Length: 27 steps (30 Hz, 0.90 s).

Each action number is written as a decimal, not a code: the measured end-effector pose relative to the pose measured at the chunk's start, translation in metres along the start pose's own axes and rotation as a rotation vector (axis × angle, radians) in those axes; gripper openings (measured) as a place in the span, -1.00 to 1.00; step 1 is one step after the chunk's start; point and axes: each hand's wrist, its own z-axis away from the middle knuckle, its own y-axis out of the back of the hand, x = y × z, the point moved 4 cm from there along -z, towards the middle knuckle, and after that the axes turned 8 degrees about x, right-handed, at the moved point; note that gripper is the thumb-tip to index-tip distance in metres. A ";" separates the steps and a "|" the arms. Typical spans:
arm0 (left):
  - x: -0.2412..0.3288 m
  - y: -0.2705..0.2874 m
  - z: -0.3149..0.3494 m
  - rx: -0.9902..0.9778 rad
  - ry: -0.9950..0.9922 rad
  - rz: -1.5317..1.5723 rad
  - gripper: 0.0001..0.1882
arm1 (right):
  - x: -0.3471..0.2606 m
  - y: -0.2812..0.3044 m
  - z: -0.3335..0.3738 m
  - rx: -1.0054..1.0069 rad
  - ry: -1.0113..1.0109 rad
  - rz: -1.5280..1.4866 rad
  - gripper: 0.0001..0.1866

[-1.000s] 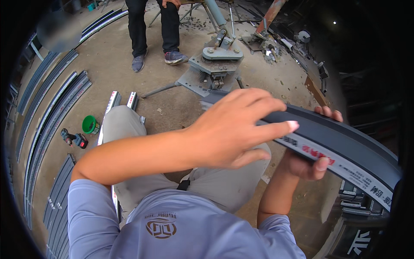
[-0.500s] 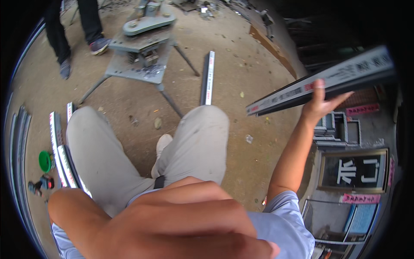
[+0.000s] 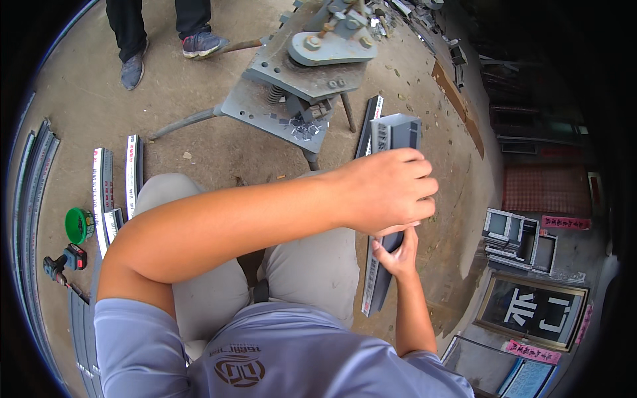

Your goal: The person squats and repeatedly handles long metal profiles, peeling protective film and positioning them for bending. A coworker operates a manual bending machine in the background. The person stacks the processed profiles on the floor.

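A dark grey metal profile [image 3: 378,282] with white printed film on one side is held up in front of my right knee, its hollow end tilted away from me. My left hand [image 3: 388,189] reaches across my body, fingers curled over the profile's middle. Just below, my right hand [image 3: 400,255] grips the same profile with thumb and fingers; part of it is hidden behind the left hand. Beyond my knees a grey punch press [image 3: 285,116] stands on splayed legs, metal scraps on its lower plate. Another profile [image 3: 365,142] lies on the floor beside it.
Several film-covered profiles [image 3: 134,166] lie at my left, near a green tub [image 3: 78,225] and a cordless drill [image 3: 65,261]. Long bars [image 3: 36,192] run along the far left. A person's legs [image 3: 126,33] stand behind the press. Frames [image 3: 517,239] and a sign board [image 3: 534,312] are at right.
The right hand has brought the profile in from the far right to before my knee. My left hand has moved from near my chest onto it. The view has shifted.
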 end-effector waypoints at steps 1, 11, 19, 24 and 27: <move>-0.007 -0.005 0.008 -0.076 0.002 -0.007 -0.74 | -0.002 -0.008 0.000 0.012 -0.015 0.012 -0.17; -0.055 -0.030 0.055 -0.445 0.179 -0.223 -0.63 | -0.008 -0.055 -0.003 -0.080 0.172 0.201 0.30; -0.062 -0.027 0.067 -0.467 0.193 -0.200 -0.56 | -0.017 -0.067 -0.006 -0.070 0.160 0.202 0.22; -0.064 -0.023 0.072 -0.446 0.156 -0.189 -0.46 | -0.024 -0.066 -0.006 -0.099 0.115 0.252 0.19; -0.068 -0.026 0.076 -0.534 0.148 -0.208 -0.43 | -0.026 -0.068 -0.003 -0.111 0.083 0.234 0.22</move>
